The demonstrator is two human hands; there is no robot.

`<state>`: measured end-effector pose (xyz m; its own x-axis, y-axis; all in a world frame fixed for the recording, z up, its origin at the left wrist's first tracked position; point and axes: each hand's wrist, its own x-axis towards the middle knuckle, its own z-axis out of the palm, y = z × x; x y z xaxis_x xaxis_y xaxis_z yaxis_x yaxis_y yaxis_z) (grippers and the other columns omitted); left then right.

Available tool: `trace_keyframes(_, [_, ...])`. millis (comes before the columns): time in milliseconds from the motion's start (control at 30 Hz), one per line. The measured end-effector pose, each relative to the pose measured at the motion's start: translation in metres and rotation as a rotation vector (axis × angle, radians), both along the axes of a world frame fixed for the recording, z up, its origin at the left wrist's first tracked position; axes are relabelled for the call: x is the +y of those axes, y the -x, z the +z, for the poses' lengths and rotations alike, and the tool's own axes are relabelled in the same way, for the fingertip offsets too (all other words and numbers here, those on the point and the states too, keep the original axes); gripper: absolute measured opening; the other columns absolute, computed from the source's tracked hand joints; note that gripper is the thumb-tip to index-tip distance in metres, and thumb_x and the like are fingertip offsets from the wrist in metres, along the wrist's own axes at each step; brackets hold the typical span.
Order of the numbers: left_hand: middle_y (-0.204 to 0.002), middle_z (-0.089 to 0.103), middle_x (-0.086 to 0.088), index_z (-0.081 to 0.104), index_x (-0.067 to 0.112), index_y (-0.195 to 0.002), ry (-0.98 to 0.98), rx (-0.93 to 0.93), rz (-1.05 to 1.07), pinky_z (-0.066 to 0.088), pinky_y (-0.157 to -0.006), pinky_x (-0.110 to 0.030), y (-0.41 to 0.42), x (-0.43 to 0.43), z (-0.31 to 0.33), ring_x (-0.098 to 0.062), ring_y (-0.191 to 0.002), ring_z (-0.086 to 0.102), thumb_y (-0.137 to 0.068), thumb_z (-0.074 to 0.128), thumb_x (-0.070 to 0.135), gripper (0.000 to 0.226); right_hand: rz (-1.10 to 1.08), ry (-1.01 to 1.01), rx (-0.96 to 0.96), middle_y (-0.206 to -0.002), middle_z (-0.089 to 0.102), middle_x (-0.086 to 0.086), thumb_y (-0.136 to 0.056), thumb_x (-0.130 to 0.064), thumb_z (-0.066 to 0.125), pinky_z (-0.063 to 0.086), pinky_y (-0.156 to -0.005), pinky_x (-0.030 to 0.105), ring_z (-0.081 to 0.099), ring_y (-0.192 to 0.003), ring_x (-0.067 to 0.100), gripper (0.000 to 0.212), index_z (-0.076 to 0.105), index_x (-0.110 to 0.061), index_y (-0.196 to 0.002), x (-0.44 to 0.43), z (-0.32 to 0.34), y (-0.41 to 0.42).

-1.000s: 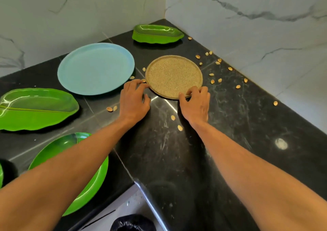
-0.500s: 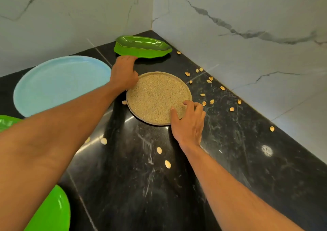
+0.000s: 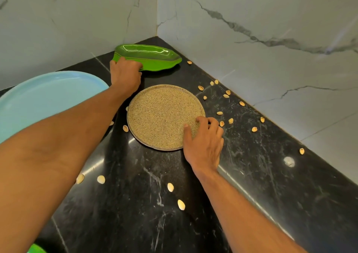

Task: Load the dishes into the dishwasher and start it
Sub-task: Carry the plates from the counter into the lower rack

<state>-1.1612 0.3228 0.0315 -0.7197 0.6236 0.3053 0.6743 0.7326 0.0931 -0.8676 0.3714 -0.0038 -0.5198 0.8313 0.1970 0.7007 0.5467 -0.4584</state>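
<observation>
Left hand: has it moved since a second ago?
Yes. The left hand left the near-left rim of the speckled plate and reached away toward the wall corner; it now grips the near end of the green leaf dish.

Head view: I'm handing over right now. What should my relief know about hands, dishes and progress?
Left hand grips the near edge of the green leaf dish in the corner.
Right hand pinches the rim of the speckled plate.
Blue plate lies on the counter at left; nutshells scattered.
Done: none of these dishes loaded; dishwasher out of view.
Left: load everything, start it.
</observation>
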Motion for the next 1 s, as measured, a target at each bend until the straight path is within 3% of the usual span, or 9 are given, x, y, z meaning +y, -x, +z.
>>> trace_keyframes(167, [-0.097,0.069,-0.012,0.072,0.013,-0.102,0.075,0.112,-0.065,0.037,-0.088,-0.048,0.006,-0.001,0.001,-0.037,-0.096,0.054,-0.091,0.062,0.010,0.015,-0.014,-0.006,-0.009,-0.137,0.046,-0.001,-0.099,-0.046,0.048,0.043,-0.094,0.041,0.042,-0.121,0.020,0.036,0.052,-0.028,-0.130,0.002,0.001,0.003])
trace_keyframes(267, [-0.094,0.065,-0.013,0.067,0.008,-0.101,0.049,0.209,-0.118,0.039,-0.080,-0.046,0.004,-0.008,0.008,-0.037,-0.091,0.054,-0.091,0.059,0.007,0.013,-0.030,-0.030,0.007,-0.135,0.048,0.000,-0.101,-0.028,0.049,0.042,-0.089,0.039,0.043,-0.118,0.021,0.028,0.054,-0.026,-0.129,0.000,0.001,0.004])
trace_keyframes(433, [-0.096,0.063,-0.015,0.063,0.006,-0.109,-0.056,0.298,-0.190,0.035,-0.070,-0.041,-0.001,-0.021,0.041,-0.035,-0.084,0.054,-0.095,0.053,0.010,0.018,-0.038,-0.044,0.020,-0.131,0.049,0.001,-0.095,-0.008,0.050,0.038,-0.085,0.037,0.043,-0.115,0.022,0.038,0.056,-0.025,-0.129,0.002,0.000,0.006])
trace_keyframes(567, [-0.091,0.062,-0.013,0.064,0.005,-0.104,-0.144,0.369,-0.243,0.033,-0.063,-0.037,-0.020,-0.040,0.061,-0.032,-0.078,0.053,-0.097,0.052,0.012,0.016,-0.021,-0.046,0.057,-0.128,0.050,0.002,-0.091,-0.001,0.051,0.039,-0.085,0.037,0.043,-0.114,0.023,0.044,0.057,-0.025,-0.127,0.004,0.001,0.008])
trace_keyframes(700, [-0.086,0.061,-0.012,0.063,0.005,-0.100,-0.171,0.432,-0.310,0.031,-0.057,-0.034,-0.053,-0.071,0.079,-0.030,-0.072,0.052,-0.096,0.052,0.014,0.015,0.006,0.019,0.128,-0.123,0.052,0.004,-0.085,0.007,0.051,0.043,-0.088,0.040,0.044,-0.113,0.025,0.050,0.059,-0.025,-0.122,0.005,0.004,0.005])
trace_keyframes(800, [-0.086,0.060,-0.011,0.063,0.007,-0.096,-0.191,0.456,-0.367,0.038,-0.055,-0.037,-0.083,-0.096,0.087,-0.030,-0.073,0.052,-0.095,0.051,0.015,0.014,-0.024,0.144,0.210,-0.122,0.051,0.002,-0.080,0.013,0.046,0.037,-0.087,0.031,0.042,-0.115,0.023,0.059,0.060,-0.028,-0.120,0.006,0.010,0.000])
trace_keyframes(933, [-0.087,0.060,-0.010,0.064,0.008,-0.096,-0.243,0.394,-0.386,0.046,-0.058,-0.044,-0.124,-0.131,0.085,-0.031,-0.075,0.053,-0.093,0.054,0.015,0.012,-0.043,0.227,0.209,-0.125,0.053,0.004,-0.080,0.014,0.043,0.030,-0.088,0.025,0.043,-0.119,0.027,0.062,0.061,-0.029,-0.122,0.004,0.023,-0.010])
trace_keyframes(1000, [-0.088,0.060,-0.010,0.064,0.008,-0.097,-0.222,0.358,-0.393,0.046,-0.058,-0.045,-0.139,-0.141,0.081,-0.031,-0.077,0.053,-0.094,0.053,0.017,0.014,-0.055,0.284,0.206,-0.125,0.054,0.005,-0.082,0.011,0.043,0.035,-0.093,0.030,0.044,-0.120,0.028,0.059,0.063,-0.028,-0.121,0.005,0.027,-0.012])
